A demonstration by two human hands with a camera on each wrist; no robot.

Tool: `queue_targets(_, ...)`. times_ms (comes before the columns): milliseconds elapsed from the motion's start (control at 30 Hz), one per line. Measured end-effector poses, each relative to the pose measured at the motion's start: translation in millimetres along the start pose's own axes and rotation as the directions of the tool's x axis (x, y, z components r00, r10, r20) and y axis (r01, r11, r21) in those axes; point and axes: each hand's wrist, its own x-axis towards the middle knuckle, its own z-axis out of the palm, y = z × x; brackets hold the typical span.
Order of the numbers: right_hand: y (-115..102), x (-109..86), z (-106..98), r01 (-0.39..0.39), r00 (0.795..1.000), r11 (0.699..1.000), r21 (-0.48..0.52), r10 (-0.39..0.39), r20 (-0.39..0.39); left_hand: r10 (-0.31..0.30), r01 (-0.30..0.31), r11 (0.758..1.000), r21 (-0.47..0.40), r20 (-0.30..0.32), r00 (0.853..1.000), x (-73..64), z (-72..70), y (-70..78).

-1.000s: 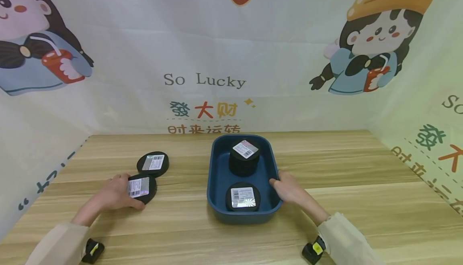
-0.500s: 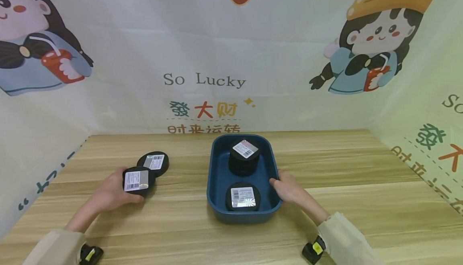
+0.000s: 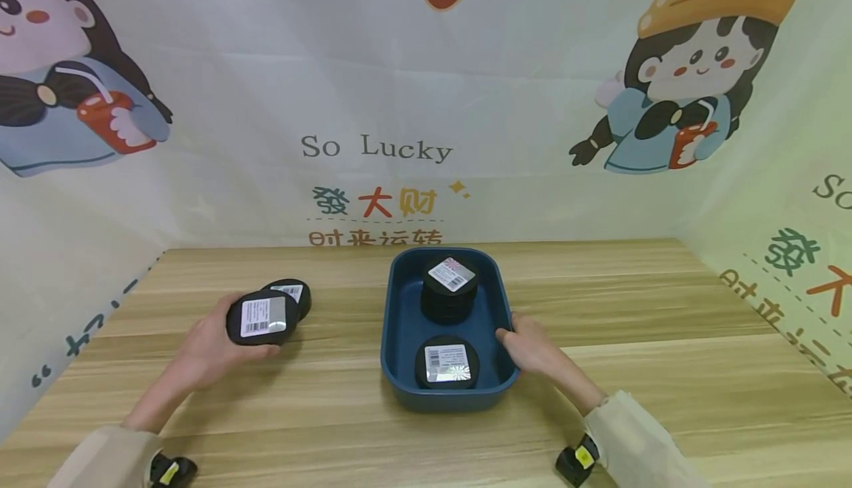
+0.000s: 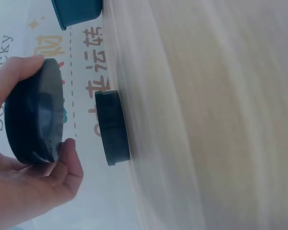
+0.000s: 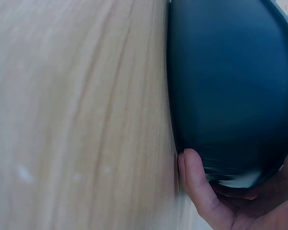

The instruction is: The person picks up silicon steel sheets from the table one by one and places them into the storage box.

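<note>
My left hand (image 3: 209,347) grips a round black case (image 3: 263,319) with a barcode label by its edges, thumb on one side and fingers on the other. The left wrist view shows this case (image 4: 36,117) held up off the wooden table, apart from a second round black case (image 4: 113,128) that rests there. From the head view, the held case partly covers that second one (image 3: 304,299). My right hand (image 3: 532,345) holds the right wall of a blue bin (image 3: 404,325), thumb over the rim. Fingers (image 5: 196,177) press against the bin's outside in the right wrist view.
Inside the bin, a stack of round black cases (image 3: 450,292) stands at the back and another labelled case (image 3: 447,362) lies at the front. The bin sits mid-table (image 3: 632,310). A printed cloth (image 3: 373,96) hangs behind and along both sides.
My left hand has lifted the nearer case off the table and brought it slightly rightward and away, over the second case. My right hand and the bin have stayed put.
</note>
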Motion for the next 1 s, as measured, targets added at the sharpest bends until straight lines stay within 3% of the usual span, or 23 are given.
queue_targets(200, 0, -0.4, 0, -0.003, 1.0, 1.0, 0.0, 0.003, 0.009, -0.017, 0.017, 1.0, -0.02, 0.005, 1.0, -0.4, 0.1, 4.3)
queue_targets(533, 0, 0.0, 0, -0.003, 1.0, 1.0, 0.005, 0.003, 0.007, 0.005, -0.003, 0.996, -0.09, 0.022, 1.0, -0.6, 2.3, 13.2)
queue_targets(1000, 1, 0.5, 0, 0.001, 1.0, 1.0, 0.013, -0.001, 0.004, 0.115, -0.112, 0.974, -0.198, 0.007, 0.993, -1.1, 9.5, 33.2)
